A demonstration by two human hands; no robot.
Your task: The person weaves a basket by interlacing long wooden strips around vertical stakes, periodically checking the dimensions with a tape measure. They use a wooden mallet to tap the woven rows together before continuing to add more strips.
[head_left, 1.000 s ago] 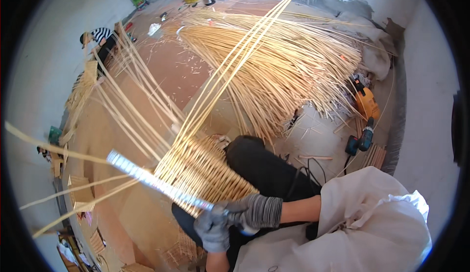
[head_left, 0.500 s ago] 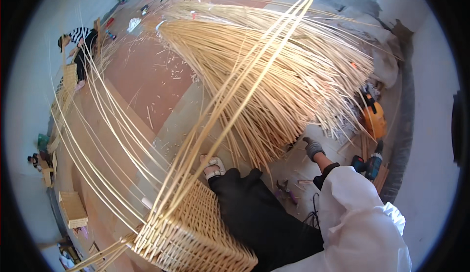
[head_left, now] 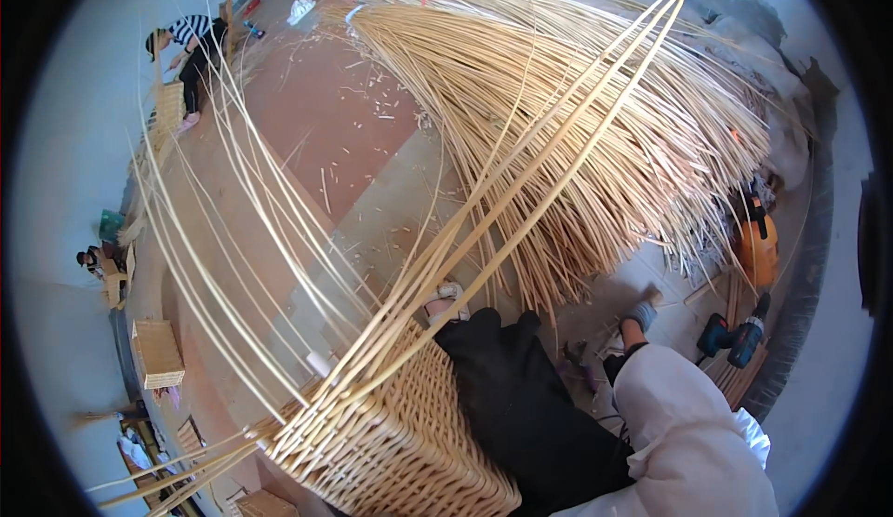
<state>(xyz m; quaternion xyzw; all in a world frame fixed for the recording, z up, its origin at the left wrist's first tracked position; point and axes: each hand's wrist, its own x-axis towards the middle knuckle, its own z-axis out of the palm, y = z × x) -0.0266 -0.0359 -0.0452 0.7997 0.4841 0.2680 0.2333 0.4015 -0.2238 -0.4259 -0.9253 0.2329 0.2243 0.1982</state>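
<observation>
A woven wicker basket (head_left: 409, 424) with long uncut stakes (head_left: 549, 140) fanning from its corner leans against my black-covered leg (head_left: 512, 387). My right hand (head_left: 639, 315), in a grey glove below a white sleeve, reaches down to the floor beyond my knee. Motion smears its fingers, so whatever they hold cannot be made out. Pliers with purple handles (head_left: 588, 377) lie close to that hand. My left hand is mostly hidden behind the basket; a pale tip (head_left: 318, 364), perhaps a covered finger, shows beside the rim.
A large spread bundle of willow rods (head_left: 567, 136) covers the floor ahead. At the right are a cordless drill (head_left: 735, 338) and an orange tool (head_left: 758, 247). Another person (head_left: 191, 52) bends over basketwork at the far left. A finished-looking box (head_left: 158, 353) stands at the left.
The whole view has shifted, so the basket and rods sit further right and slightly higher. My right glove has moved slightly against the floor and blurred.
</observation>
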